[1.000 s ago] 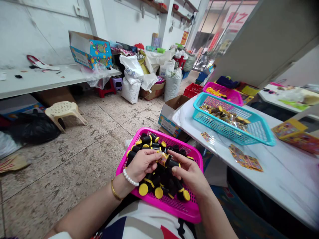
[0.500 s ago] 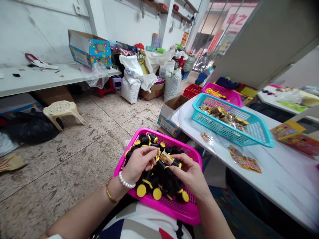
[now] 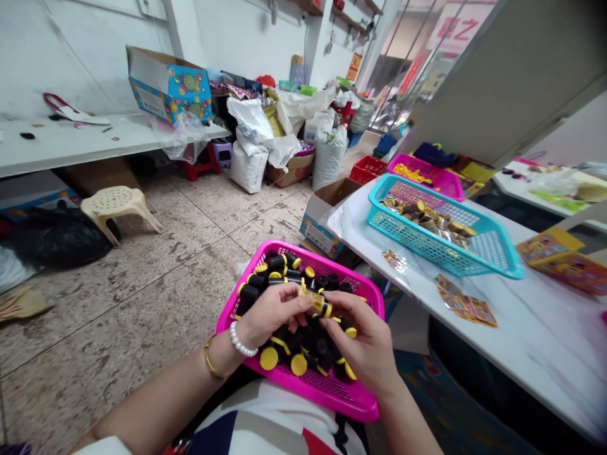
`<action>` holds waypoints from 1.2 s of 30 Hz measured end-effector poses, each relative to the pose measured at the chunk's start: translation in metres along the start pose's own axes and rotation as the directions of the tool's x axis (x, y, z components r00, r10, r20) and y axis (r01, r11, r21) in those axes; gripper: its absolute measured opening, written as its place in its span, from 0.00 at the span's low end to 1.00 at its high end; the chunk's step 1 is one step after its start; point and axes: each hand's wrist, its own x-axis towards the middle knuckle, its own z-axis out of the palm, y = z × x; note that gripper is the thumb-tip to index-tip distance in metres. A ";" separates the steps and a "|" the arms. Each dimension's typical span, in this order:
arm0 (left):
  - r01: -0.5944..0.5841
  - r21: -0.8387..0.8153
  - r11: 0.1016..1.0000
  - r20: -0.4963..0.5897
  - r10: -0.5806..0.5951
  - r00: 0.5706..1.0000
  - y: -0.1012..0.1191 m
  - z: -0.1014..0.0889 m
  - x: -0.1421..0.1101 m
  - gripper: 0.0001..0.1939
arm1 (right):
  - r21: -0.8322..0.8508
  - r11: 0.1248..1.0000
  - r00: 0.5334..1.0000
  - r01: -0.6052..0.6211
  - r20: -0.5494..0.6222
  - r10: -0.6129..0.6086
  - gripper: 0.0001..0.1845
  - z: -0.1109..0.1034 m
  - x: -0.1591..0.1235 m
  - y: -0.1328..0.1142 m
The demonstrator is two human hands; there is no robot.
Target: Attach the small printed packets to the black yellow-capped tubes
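Note:
Above a pink basket (image 3: 303, 401) on my lap, both hands meet at one small black cylinder with a yellow cap (image 3: 325, 308). Fingers of my right hand (image 3: 363, 328) are closed around its capped end. My left hand (image 3: 275, 309), with a pearl bracelet and a gold bangle at the wrist, pinches a yellow printed label (image 3: 312, 299) that lies against the cylinder's other end. How far the label goes around it is hidden by my fingers. Several more black cylinders with yellow caps (image 3: 269, 358) fill the basket beneath my hands.
On the white table (image 3: 417, 303) at right stand a turquoise basket (image 3: 443, 259) of wrapped cylinders, a pink basket (image 3: 458, 189) with yellow pieces and stacks of printed labels (image 3: 467, 306). An open carton (image 3: 327, 218) sits by the table's end. A stool (image 3: 118, 202) stands left.
The label, held up in front of the cylinder before, now lies against it. My left hand has come slightly right, closer to my right hand, and the cylinder has turned a little.

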 end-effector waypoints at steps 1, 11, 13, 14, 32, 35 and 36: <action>0.010 -0.016 1.000 -0.003 -0.010 1.000 0.000 -0.001 0.000 0.17 | -0.068 0.996 0.998 0.062 -0.011 -0.063 0.17 -0.001 0.000 -0.001; -0.303 0.368 0.879 -0.028 0.336 0.941 -0.003 0.006 -0.012 0.11 | 0.296 0.947 0.987 -0.125 -0.056 0.148 0.16 0.015 -0.009 0.008; -0.349 0.411 0.842 0.020 0.374 0.927 0.000 0.006 -0.012 0.11 | 0.340 0.922 0.975 -0.183 -0.059 0.215 0.15 0.018 -0.010 0.010; -0.378 0.439 0.815 0.044 0.401 0.915 0.001 0.006 -0.012 0.11 | 0.402 0.883 0.960 -0.242 -0.033 0.279 0.14 0.019 -0.009 0.012; -0.030 0.080 0.996 0.092 0.022 0.995 -0.001 0.008 -0.003 0.21 | 0.780 0.561 0.930 -0.279 0.074 0.360 0.08 0.020 -0.005 0.026; 0.087 0.048 0.995 0.047 -0.090 0.995 -0.001 0.008 -0.002 0.22 | 0.772 0.564 0.928 -0.293 0.088 0.362 0.08 0.021 -0.004 0.024; 0.112 0.041 0.993 0.029 -0.113 0.993 -0.002 0.009 -0.001 0.22 | 0.757 0.578 0.930 -0.305 0.106 0.352 0.09 0.020 -0.004 0.023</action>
